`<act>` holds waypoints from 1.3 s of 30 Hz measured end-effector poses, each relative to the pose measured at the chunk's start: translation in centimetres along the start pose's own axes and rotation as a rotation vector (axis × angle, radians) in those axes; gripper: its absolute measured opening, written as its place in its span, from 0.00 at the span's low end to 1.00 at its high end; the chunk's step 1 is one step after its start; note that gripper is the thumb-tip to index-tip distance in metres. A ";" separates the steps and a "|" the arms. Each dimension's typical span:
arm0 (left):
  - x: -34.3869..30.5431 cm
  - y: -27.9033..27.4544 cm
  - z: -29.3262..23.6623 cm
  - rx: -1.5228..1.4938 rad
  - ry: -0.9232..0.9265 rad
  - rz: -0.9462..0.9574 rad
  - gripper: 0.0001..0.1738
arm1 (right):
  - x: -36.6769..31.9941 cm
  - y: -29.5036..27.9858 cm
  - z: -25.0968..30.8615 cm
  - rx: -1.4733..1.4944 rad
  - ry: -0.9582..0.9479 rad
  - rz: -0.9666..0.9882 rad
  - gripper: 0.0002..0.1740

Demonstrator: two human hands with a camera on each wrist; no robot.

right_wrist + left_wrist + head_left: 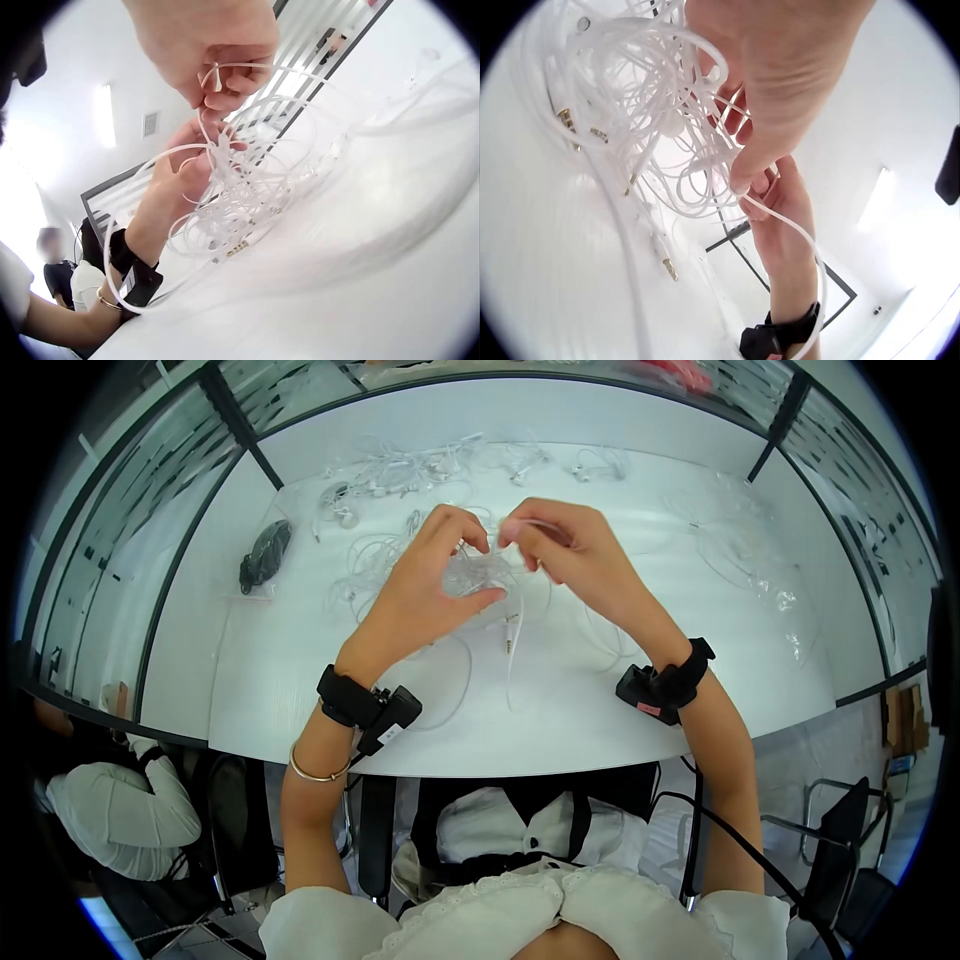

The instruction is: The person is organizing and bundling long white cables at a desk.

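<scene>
Tangled white earphone cables point(652, 82) loop close before the left-wrist camera point(390, 720); a hard tug could tighten knots if a jack plug point(670, 270) snags. They lie between the curled fingers and spread thumb of the left hand point(425, 580), while the right hand point(585, 555) pinches one strand point(822, 281) above the white table point(590, 730).

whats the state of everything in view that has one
Left-hand grip: curled round the white cable bunch
Right-hand grip: pinching a white cable
White cable bunch: tangled, loops loose
Gold jack plugs: unplugged, tips bare
Black bundle: gathered up, lying at the table's left
Far cables: spread along the table's back
Wrist cameras: strapped on
Bangle: worn on the left forearm
</scene>
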State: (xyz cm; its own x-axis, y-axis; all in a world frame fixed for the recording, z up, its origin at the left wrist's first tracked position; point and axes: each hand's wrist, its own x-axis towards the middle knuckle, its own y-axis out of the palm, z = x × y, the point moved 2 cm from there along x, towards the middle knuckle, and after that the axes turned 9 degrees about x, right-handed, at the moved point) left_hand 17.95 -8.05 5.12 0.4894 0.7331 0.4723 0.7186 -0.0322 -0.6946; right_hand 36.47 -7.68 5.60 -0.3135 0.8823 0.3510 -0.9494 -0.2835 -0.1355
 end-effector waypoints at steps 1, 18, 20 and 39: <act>0.0 0.2 0.1 0.024 0.020 0.015 0.20 | -0.1 0.4 0.2 0.027 0.029 0.028 0.13; 0.0 -0.7 2.1 0.160 -0.053 -0.114 0.14 | -1.1 -7.4 3.7 0.236 -0.391 -0.494 0.16; 0.0 -1.0 1.9 0.165 -0.067 -0.129 0.14 | -1.5 -8.6 4.4 0.277 -0.438 -0.529 0.16; -0.1 -7.0 1.5 0.429 -0.181 -0.771 0.10 | -4.9 -16.5 8.5 0.154 -0.501 -0.565 0.15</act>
State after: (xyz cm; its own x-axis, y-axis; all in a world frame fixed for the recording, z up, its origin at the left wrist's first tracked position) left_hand 12.10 -6.88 9.12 -0.1636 0.5429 0.8237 0.5511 0.7428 -0.3801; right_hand 53.52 -10.56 13.97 0.2829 0.6438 0.7110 -0.9486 0.0780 0.3067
